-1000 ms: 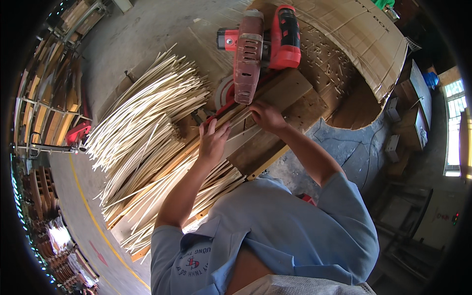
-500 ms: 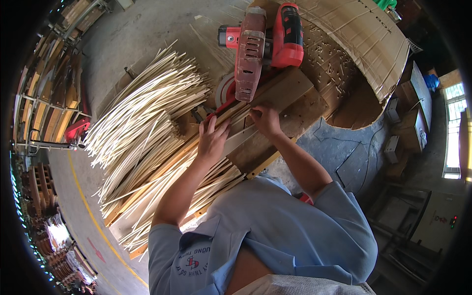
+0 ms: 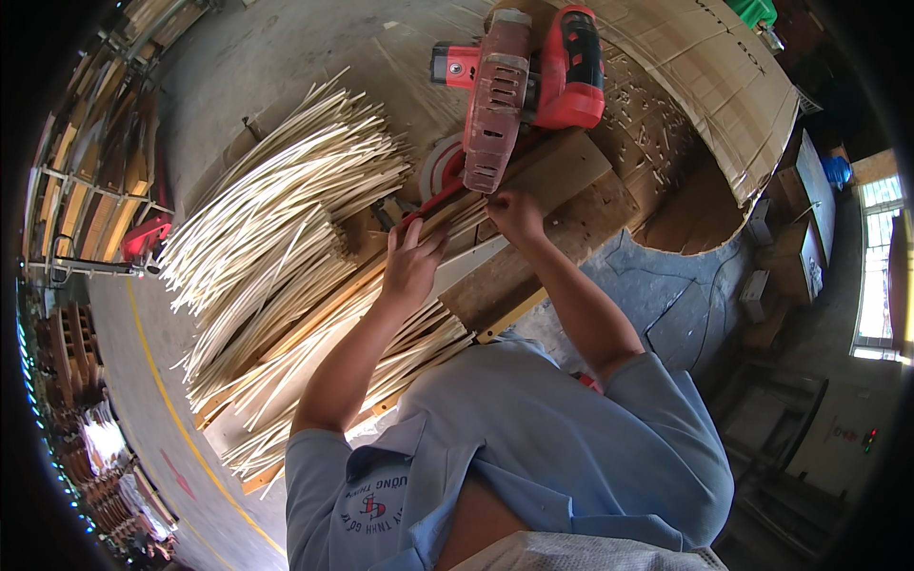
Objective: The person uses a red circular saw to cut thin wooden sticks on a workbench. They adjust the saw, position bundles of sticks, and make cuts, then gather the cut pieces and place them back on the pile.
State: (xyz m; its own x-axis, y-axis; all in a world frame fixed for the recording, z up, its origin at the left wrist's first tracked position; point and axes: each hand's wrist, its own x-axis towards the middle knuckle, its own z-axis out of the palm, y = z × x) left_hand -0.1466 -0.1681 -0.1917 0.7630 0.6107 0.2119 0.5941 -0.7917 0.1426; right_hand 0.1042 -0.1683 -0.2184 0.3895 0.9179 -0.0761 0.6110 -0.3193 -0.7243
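Head view: we are laying left hand [image 3: 409, 266], fingers slightly parted, over sticks [image 3: 424, 333] and curling right hand [image 3: 518, 219] near saw [image 3: 497, 105]; neither hold is showing clearly

1 head-worn fisheye view, close, looking steeply down
From just above the light-blue collared cloth shirt [image 3: 571, 438], it faces across the brown wooden worktop [image 3: 490, 288], near edge to far right corner, with grey concrete floor [image 3: 286, 48] beyond.

Grey floor [image 3: 276, 48], bright window [image 3: 878, 262]
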